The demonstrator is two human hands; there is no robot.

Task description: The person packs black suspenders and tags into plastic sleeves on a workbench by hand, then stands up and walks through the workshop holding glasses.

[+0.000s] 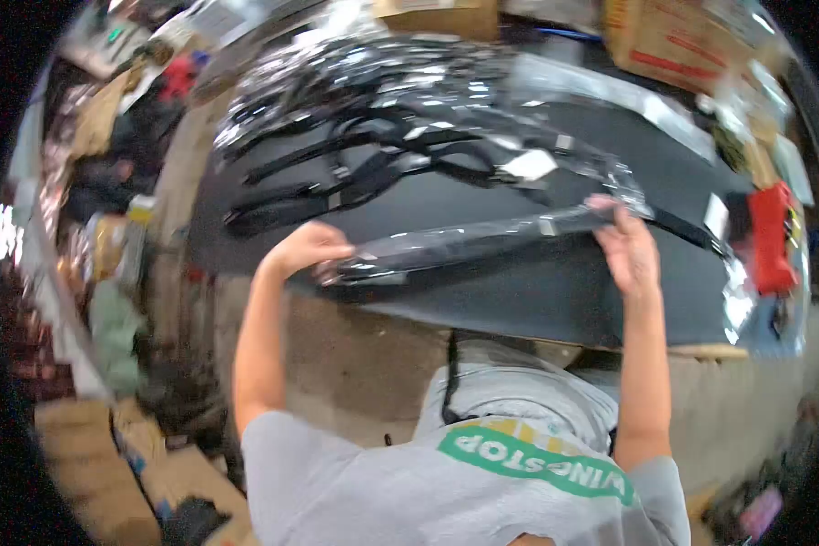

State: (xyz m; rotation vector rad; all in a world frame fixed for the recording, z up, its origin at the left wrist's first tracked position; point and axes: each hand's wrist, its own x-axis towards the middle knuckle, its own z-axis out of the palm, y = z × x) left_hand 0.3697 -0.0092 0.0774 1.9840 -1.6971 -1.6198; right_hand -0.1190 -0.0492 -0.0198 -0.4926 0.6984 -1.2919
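A long black strap in a clear plastic sleeve (473,244) is stretched between my hands above the front of the dark table (519,291). My left hand (314,250) pinches its left end, fingers closed. At the other end, my right hand (623,241) grips the sleeve with its thumb and fingers. Behind it lie several black straps (364,173), some with white tags (530,165). Another black strap (682,227) with a white tag extends to the right of my right hand.
A heap of shiny plastic-wrapped items (364,77) covers the table's back. A red object (772,238) is at the right edge. Cardboard boxes stand at the back right (669,41) and flattened cardboard (91,473) lies at the lower left.
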